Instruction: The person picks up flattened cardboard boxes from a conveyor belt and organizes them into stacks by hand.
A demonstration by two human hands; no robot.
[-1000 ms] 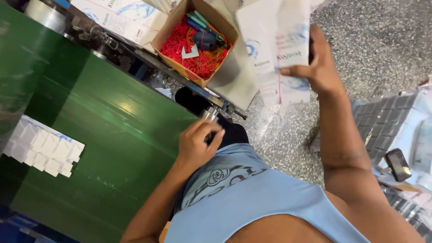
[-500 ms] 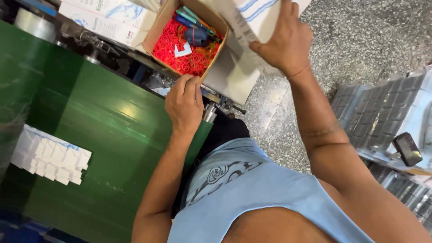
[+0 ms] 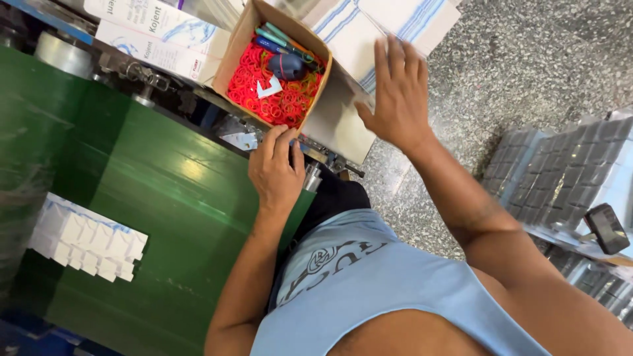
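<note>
Your right hand point(image 3: 395, 92) lies flat, fingers spread and gripping nothing, on a stack of white sheets with blue stripes point(image 3: 369, 29) — flat, pale, lying beside the cardboard box point(image 3: 310, 39) and cut off by the top edge. Your left hand point(image 3: 275, 168) rests palm down at the edge of the green conveyor point(image 3: 132, 178), just below the box; its fingers curl over the rim, so you cannot tell whether they grip anything. The box holds red rubber bands point(image 3: 254, 86) and pens — the small dark lump among them is hard to identify.
</note>
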